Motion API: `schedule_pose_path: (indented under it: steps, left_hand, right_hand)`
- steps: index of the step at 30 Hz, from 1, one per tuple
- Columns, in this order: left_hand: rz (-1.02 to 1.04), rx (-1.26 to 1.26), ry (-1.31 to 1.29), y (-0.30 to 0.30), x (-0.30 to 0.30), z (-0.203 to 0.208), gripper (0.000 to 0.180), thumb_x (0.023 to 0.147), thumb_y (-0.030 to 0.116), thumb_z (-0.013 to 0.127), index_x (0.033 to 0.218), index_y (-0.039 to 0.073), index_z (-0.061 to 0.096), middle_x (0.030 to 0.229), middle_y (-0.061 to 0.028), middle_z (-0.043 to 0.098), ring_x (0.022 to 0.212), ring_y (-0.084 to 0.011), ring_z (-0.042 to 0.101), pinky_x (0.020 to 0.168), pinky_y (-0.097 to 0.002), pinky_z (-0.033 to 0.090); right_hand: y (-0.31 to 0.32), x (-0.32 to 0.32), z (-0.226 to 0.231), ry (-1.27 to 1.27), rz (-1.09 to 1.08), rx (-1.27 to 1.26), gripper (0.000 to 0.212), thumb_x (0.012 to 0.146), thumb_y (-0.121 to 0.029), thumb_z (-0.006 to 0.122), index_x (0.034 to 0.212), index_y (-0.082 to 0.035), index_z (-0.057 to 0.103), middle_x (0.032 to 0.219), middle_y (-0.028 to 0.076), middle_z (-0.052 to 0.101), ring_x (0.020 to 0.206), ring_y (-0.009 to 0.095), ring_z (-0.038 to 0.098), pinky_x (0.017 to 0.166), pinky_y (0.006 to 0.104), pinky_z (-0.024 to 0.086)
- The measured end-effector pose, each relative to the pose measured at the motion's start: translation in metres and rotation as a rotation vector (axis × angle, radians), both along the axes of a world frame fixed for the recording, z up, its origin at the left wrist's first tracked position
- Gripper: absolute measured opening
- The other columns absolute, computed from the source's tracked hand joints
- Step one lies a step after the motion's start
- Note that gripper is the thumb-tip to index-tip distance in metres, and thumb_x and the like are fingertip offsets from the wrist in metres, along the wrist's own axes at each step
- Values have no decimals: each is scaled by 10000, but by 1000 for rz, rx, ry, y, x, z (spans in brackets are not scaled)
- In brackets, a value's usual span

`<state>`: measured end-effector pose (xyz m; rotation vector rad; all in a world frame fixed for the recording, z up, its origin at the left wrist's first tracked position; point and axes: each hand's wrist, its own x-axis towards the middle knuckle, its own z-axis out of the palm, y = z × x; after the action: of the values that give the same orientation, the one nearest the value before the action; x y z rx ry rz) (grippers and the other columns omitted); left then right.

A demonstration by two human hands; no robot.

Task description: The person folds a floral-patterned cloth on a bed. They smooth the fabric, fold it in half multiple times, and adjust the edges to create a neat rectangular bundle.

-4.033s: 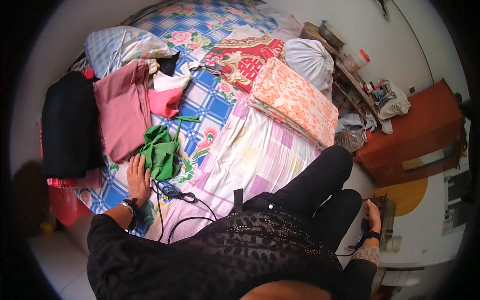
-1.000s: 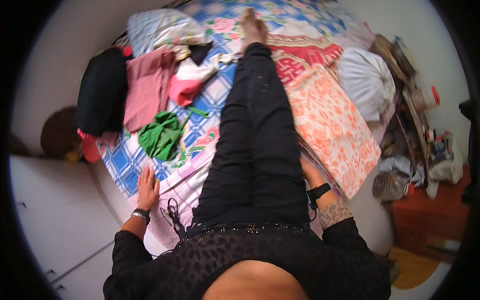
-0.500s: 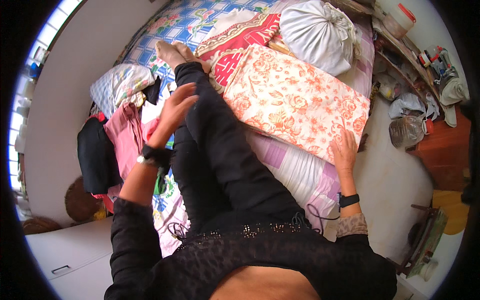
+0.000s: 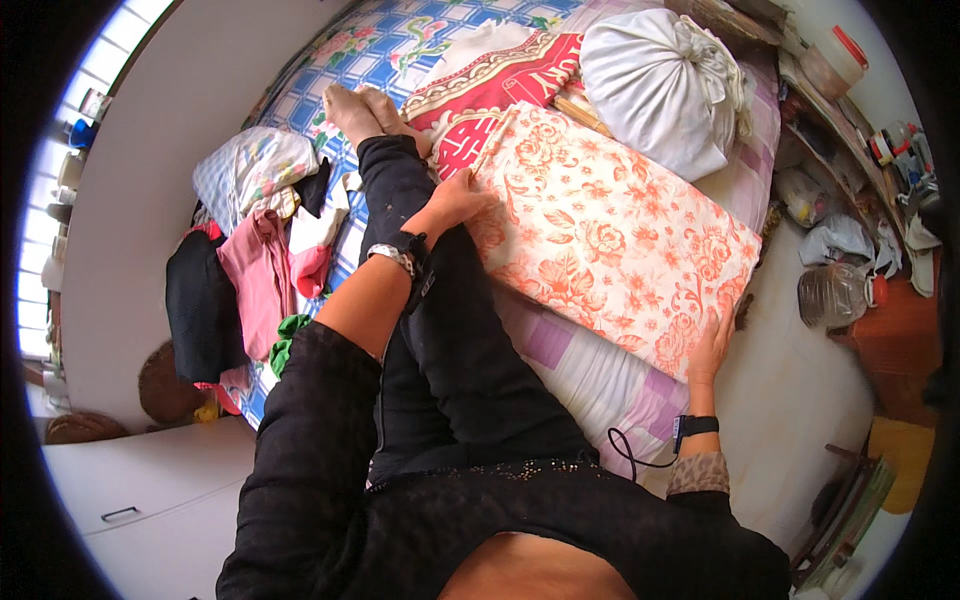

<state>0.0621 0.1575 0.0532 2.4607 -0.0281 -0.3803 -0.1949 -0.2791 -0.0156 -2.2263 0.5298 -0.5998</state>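
A folded cloth (image 4: 610, 230), white with orange roses, lies as a thick flat rectangle just beyond my legs, to the right. My left hand (image 4: 462, 200) reaches over my legs to its left edge. The fingers close round that edge, and the tips are partly hidden. At the near right corner, my right hand (image 4: 709, 345) grips the cloth's side with its fingers along the edge; the thumb is hard to make out. Under the cloth's far left side is a red and cream patterned textile (image 4: 470, 145). A white tied cloth bundle (image 4: 655, 95) sits beyond it.
My outstretched legs (image 4: 450, 320) cross the bed. Left of them lie pink trousers (image 4: 255, 255), a black garment (image 4: 200, 310) and a pale floral cloth (image 4: 255, 170). Right of the bed stand a clear plastic jar (image 4: 832, 295) and cluttered shelves (image 4: 830, 130). A cable loops near my right wrist.
My left hand has come down and rightward from the air onto the cloth's left edge. My right hand has slid from the top to the corner, and the cloth's near right corner has shifted towards me.
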Motion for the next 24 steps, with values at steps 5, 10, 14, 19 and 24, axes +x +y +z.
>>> schedule_pose_path:
  steps: [5, 10, 14, 19, 24]
  left_hand:
    - [99, -6, -17, -3, 0, 16, 657, 663, 367, 831, 1150, -8, 599, 1048, -204, 683, 995, -323, 660, 868, -385, 505]
    - [-162, -108, -358, -55, -42, 48, 322, 721, 185, 742, 977, 40, 611, 849, -165, 677, 796, -327, 675, 717, -435, 522]
    - [-611, -3, -572, -126, -102, 66, 312, 689, 108, 713, 974, 64, 593, 882, -129, 646, 843, -334, 638, 705, -467, 505]
    - [-730, 241, -734, -140, -153, 62, 335, 738, 83, 634, 1060, 112, 545, 1006, -68, 552, 950, -243, 567, 741, -375, 447]
    - [-470, 82, -661, -124, -141, 58, 337, 754, 151, 682, 1046, 99, 521, 1038, -112, 554, 960, -331, 600, 724, -460, 497]
  right_hand:
    - [-1, 0, 3, 16, 3, -6, 491, 1026, -285, 419, 1457, -49, 408, 1462, 187, 446, 1347, 356, 402, 1104, 425, 324]
    - [-1, 0, -2, 24, -20, 11, 501, 1024, -291, 423, 1469, -62, 399, 1461, 197, 443, 1342, 364, 406, 1100, 428, 324]
    - [-2, -2, -7, 37, -33, -9, 511, 1024, -316, 419, 1480, -86, 392, 1459, 210, 437, 1334, 377, 413, 1091, 431, 337]
    - [-4, -4, -7, 41, -22, -36, 519, 1024, -336, 416, 1481, -91, 391, 1463, 216, 426, 1319, 385, 426, 1083, 427, 349]
    - [-2, -5, -5, 37, 16, -115, 517, 1019, -314, 434, 1476, -79, 388, 1455, 198, 437, 1303, 384, 439, 1072, 430, 361]
